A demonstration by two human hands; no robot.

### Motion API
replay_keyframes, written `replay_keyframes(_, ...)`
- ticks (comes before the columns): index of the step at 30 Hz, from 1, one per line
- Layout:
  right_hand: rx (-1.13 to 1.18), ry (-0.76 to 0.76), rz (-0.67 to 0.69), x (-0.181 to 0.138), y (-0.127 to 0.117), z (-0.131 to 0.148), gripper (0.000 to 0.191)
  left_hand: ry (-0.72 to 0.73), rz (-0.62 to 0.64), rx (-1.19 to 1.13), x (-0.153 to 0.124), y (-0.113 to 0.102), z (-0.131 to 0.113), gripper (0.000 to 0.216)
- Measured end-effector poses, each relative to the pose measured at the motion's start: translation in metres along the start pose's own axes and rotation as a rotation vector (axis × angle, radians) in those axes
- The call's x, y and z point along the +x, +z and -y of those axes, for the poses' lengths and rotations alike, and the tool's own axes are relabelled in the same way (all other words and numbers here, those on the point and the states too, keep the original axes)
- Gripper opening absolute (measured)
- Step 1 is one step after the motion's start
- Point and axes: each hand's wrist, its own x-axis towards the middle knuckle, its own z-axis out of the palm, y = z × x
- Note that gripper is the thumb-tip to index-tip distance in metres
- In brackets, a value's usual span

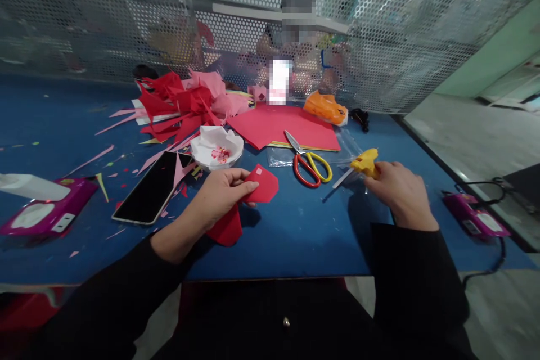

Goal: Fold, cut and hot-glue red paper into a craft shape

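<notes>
your left hand (221, 187) is pinching a folded red paper piece (262, 184) between thumb and fingers, just above the blue table (295, 230). your right hand (400, 190), at 3 o'clock from the paper, is wrapping its fingers around a yellow glue gun (365, 163), with the red-and-yellow scissors (310, 164) lying between them at 1 o'clock of the paper.

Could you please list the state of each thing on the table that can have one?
Left hand: pinching the red paper.
Right hand: gripping the glue gun.
Red paper: folded, lifted off the table.
Scissors: shut, lying flat.
Phone: screen dark, face up.
Bowl: upright, lined with white paper.
</notes>
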Motion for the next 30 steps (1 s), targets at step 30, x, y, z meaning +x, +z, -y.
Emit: replay_keyframes(30, 1.074, -0.594, -0.157, -0.110, -0.020, 0.108, 0.007, 0.001, -0.019, 0.006, 0.001, -0.006, 0.001, 0.012)
